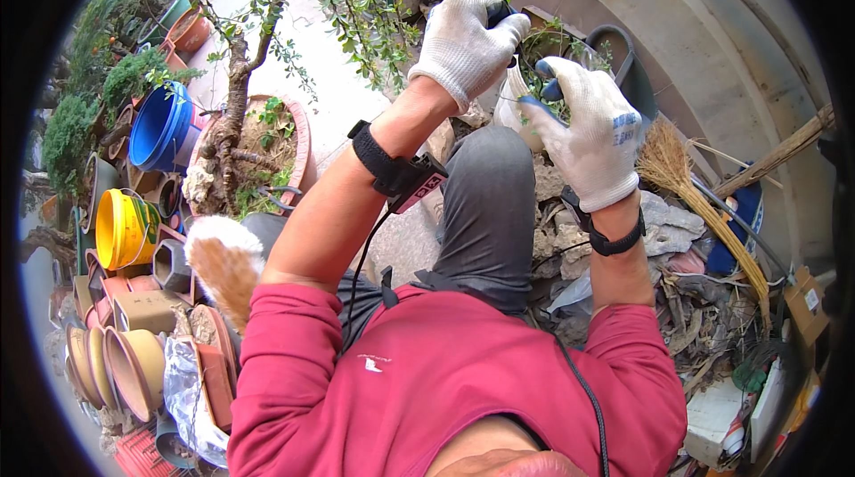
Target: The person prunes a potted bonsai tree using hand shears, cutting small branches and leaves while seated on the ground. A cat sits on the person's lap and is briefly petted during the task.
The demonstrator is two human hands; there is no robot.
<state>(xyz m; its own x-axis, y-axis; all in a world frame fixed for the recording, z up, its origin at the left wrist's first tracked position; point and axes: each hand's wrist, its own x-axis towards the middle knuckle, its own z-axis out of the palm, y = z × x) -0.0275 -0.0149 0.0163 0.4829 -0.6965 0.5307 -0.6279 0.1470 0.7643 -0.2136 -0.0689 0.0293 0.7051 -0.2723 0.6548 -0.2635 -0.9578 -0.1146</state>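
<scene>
White knit work gloves with blue fingertips cover both hands. My left hand (468, 45) is closed in a fist near the top middle, the thumb pressed towards the fingers. A dark bit shows by the thumb, but what the fist holds is hidden. To its right, my right hand (588, 125) has its thumb and fingers apart and bent, with nothing plainly between them. Its fingertips are beside a leafy green plant (554, 42), partly hidden behind the hands. A pale rounded container (512, 101) is partly visible between the hands.
A potted tree (239, 89) stands at left, its branches hanging near my left hand. Beyond are a blue bucket (160, 134), a yellow bucket (114, 229) and several pots. Rubble (663, 232) and a straw broom (668, 161) lie at right. A brown-and-white furry animal (227, 268) is by my left arm.
</scene>
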